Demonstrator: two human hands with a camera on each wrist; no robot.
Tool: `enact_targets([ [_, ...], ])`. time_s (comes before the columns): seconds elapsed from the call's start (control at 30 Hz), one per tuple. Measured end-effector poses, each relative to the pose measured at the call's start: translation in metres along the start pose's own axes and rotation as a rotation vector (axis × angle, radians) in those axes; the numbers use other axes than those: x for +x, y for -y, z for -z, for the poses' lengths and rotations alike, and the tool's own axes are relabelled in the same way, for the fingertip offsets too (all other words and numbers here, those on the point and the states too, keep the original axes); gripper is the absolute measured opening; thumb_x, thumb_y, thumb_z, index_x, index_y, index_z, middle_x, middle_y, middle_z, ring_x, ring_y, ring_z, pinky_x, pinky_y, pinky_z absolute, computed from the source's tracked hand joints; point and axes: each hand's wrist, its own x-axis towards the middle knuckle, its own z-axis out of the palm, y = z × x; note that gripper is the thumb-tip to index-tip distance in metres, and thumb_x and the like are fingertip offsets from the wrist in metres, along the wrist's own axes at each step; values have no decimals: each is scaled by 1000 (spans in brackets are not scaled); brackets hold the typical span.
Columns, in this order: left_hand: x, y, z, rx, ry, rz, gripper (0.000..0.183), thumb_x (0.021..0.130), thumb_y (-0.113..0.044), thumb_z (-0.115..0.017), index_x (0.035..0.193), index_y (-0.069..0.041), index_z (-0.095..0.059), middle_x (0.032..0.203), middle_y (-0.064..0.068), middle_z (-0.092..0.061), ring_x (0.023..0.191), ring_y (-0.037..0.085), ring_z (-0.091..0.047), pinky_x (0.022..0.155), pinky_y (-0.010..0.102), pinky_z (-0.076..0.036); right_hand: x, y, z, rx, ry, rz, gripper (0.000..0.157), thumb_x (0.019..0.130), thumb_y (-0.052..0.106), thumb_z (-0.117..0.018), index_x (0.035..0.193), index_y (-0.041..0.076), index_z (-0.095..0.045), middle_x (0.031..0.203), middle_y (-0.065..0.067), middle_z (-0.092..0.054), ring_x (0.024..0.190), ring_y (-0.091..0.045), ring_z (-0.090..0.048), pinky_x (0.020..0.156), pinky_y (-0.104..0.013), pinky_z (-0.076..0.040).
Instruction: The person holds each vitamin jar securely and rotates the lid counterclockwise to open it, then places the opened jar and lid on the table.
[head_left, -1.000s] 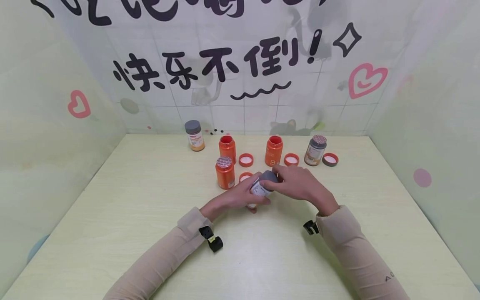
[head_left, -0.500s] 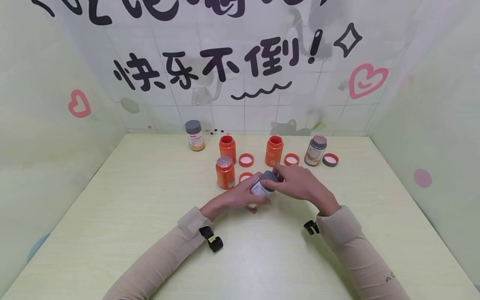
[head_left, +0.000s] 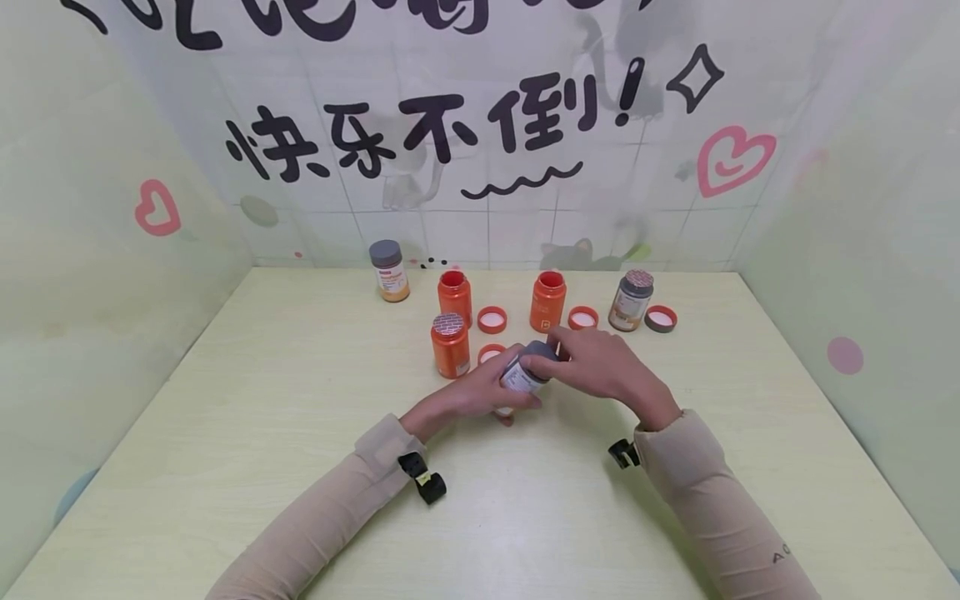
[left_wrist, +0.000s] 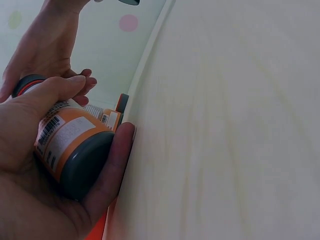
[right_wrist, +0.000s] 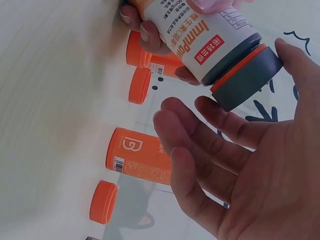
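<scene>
My left hand grips a tilted pill bottle with a white-and-orange label, its fingers wrapped round the body. In the left wrist view the bottle's dark base faces the camera. The grey screw cap sits at the bottle's upper end, an orange ring showing between cap and neck in the right wrist view. My right hand pinches that cap between thumb and index finger, the other fingers loosely bent below. Just left of the left hand stands an orange bottle with a foil seal on top.
Two uncapped orange bottles stand farther back. Orange-rimmed caps lie upturned beside them. At right are a grey foil-sealed bottle and its upturned cap. A capped grey bottle stands back left, near the printed wall.
My right hand has shifted very slightly at the cap. The left hand, the held bottle and the other bottles stay where they were.
</scene>
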Motion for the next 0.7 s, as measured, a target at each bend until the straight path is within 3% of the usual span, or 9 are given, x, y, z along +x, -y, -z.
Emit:
enact_targets([
  [0.43, 0, -1, -1, 4, -2, 9, 54, 94, -21, -75, 138, -26, -44, 129, 9, -54, 118, 29, -54, 73, 39, -64, 0, -1, -2, 12, 7, 14, 45, 95, 62, -58, 107, 19, -63, 80, 3, -64, 71, -16, -58, 63, -31, -46],
  [0.7, 0, 0, -1, 5, -7, 7, 56, 93, -23, -76, 139, -27, -44, 130, 9, -54, 118, 29, -54, 74, 39, -64, 0, -1, 0, 12, 16, 12, 50, 95, 64, -58, 114, 18, -63, 83, 3, -65, 74, -16, -59, 65, -30, -48],
])
